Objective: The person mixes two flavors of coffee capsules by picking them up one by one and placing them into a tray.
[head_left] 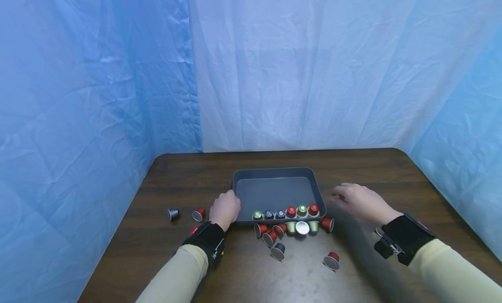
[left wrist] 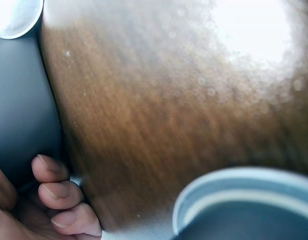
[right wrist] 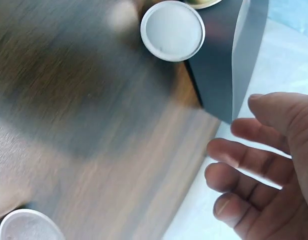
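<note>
A dark grey rectangular tray (head_left: 279, 187) lies on the table, with a row of upright coffee capsules, among them a red one (head_left: 291, 212) and a green one (head_left: 302, 210), along its near side. My left hand (head_left: 225, 208) grips the tray's left edge, its fingers (left wrist: 56, 195) curled at the wall in the left wrist view. To the right of the tray, my right hand (head_left: 360, 202) hovers with loosely bent fingers and nothing between them. Its thumb and fingers (right wrist: 249, 155) stand apart in the right wrist view. Just below it lies a red capsule (head_left: 327, 224).
Several capsules crowd the tray's near edge, including a white-lidded one (head_left: 302, 227). A dark blue capsule (head_left: 278, 251) and a red capsule (head_left: 332, 260) lie nearer. Left of the tray are a blue capsule (head_left: 172, 214) and a red one (head_left: 198, 214). Blue sheeting (head_left: 290, 76) hangs behind the table.
</note>
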A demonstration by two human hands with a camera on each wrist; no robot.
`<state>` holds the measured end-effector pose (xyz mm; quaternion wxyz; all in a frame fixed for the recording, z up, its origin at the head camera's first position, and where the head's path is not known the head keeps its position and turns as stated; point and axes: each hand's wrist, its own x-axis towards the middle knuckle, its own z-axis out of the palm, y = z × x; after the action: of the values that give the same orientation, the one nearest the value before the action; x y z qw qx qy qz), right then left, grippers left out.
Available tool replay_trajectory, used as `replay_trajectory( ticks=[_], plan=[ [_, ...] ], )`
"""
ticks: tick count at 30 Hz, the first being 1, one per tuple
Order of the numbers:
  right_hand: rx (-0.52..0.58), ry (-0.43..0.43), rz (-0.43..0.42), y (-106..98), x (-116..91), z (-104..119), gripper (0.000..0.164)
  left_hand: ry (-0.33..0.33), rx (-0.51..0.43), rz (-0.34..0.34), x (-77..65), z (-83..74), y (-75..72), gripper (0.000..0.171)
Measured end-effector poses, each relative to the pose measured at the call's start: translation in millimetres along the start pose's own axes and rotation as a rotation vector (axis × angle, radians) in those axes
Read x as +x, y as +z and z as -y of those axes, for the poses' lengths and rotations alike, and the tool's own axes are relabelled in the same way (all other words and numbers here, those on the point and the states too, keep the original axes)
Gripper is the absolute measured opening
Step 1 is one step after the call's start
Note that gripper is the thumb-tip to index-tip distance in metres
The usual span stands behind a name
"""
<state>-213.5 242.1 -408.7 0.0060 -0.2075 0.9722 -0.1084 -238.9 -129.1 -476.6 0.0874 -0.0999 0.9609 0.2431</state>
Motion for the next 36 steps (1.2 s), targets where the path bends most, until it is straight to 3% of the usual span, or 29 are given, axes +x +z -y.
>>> replay_trajectory(
  ticks=[22, 36],
  plan=[
    [-0.02, 0.038, -0.006, 3, -28, -34, 0.012, 0.003, 0.008, 0.001, -2.1, -0.7, -1.5, 0.033],
    [-0.028, 0.166, 0.077, 5, -47, -52, 0.009, 0.004, 0.001, 0.005, -1.6, 0.4, -0.6, 0.032]
  ],
)
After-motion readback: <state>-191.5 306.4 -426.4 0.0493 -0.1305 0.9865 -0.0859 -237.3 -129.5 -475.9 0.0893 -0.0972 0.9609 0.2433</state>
